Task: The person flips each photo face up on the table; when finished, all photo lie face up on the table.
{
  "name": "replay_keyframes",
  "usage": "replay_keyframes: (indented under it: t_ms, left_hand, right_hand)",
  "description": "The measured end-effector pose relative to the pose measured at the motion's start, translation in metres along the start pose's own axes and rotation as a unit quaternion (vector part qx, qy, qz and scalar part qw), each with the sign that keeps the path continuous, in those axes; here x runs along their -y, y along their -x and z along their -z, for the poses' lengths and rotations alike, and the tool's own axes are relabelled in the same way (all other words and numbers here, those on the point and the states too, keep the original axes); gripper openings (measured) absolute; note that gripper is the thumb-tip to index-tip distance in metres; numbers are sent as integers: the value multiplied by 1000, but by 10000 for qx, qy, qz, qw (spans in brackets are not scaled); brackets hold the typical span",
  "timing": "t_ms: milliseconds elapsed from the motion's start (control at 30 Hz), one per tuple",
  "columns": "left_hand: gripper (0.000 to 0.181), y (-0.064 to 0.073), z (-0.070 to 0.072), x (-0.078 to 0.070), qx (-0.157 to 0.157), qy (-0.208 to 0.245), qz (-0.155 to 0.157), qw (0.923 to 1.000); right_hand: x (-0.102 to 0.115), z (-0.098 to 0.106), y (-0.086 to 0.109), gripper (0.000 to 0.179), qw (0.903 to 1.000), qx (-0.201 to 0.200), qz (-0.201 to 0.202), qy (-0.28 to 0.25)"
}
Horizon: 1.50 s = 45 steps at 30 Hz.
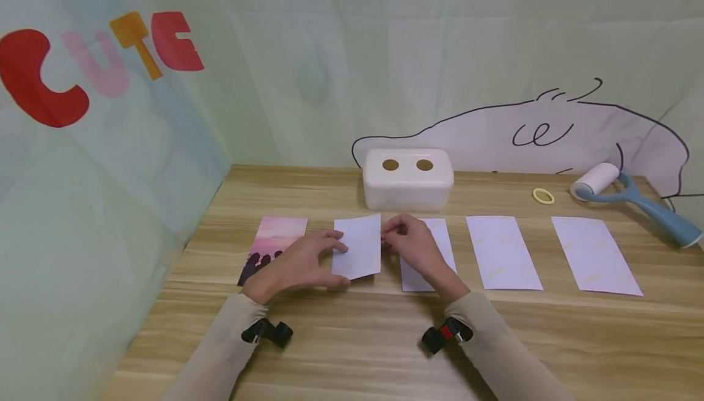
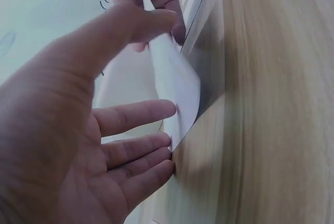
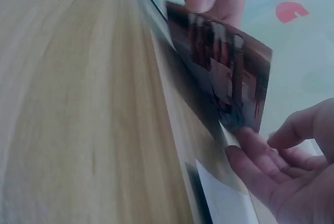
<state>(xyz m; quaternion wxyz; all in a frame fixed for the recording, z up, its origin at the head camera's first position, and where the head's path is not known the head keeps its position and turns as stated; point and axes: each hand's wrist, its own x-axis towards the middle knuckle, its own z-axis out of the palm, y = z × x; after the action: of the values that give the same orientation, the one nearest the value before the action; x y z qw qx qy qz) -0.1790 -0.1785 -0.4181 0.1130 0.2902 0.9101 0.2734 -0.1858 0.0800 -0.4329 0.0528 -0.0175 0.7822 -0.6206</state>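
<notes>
A photo card (image 1: pixel 357 247) stands tilted off the wooden table, its plain white back towards the head camera. Its dark printed side (image 3: pixel 219 67) shows in the right wrist view. My left hand (image 1: pixel 308 260) holds it from the left, fingertips on the white back and thumb at the near edge. At its right edge, the thumb and fingers of my right hand (image 1: pixel 415 242) pinch the card. Left of it lies a pink photo card (image 1: pixel 283 233) with dark silhouettes, partly behind my left hand. Beneath my right wrist lies a white card (image 1: pixel 420 275), partly covered.
Two more white cards (image 1: pixel 503 251) (image 1: pixel 596 254) lie in the row to the right. Behind the row stands a white box (image 1: pixel 408 187) with two round holes. A yellow ring (image 1: pixel 543 196) and a blue-handled lint roller (image 1: pixel 643 199) lie at the back right.
</notes>
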Motion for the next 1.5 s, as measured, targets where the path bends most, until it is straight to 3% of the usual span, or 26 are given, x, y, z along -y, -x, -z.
replay_keyframes:
  t_ms: [233, 467, 667, 800, 967, 1267, 1500]
  left_hand:
    - [55, -1, -1, -2, -70, -153, -112, 9998]
    - [40, -6, -7, 0, -515, -266, -305, 9979]
    - [33, -7, -9, -3, -838, 105, -140, 9963]
    - [35, -8, -9, -8, -994, 604, 197, 9930]
    - [48, -8, -7, -12, -1173, 1013, 655, 9857]
    - [41, -7, -3, -16, -1613, 1634, 834, 9697]
    - [32, -5, 3, -21, -1701, 2721, 884, 9430]
  right_hand:
    - [2, -1, 0, 17, 9989, 145, 428, -152]
    - [-2, -4, 1, 31, 9947, 548, 696, -529]
    - [-8, -10, 2, 40, 9894, 909, 780, -823]
    - [-10, -14, 3, 49, 9828, 1193, 977, -1013]
    - [-11, -19, 4, 55, 9783, 1403, 1188, -955]
    - [-9, -26, 9, 62, 9750, 1567, 1341, -825]
    - [-7, -31, 12, 63, 9762, 1411, 1431, -814]
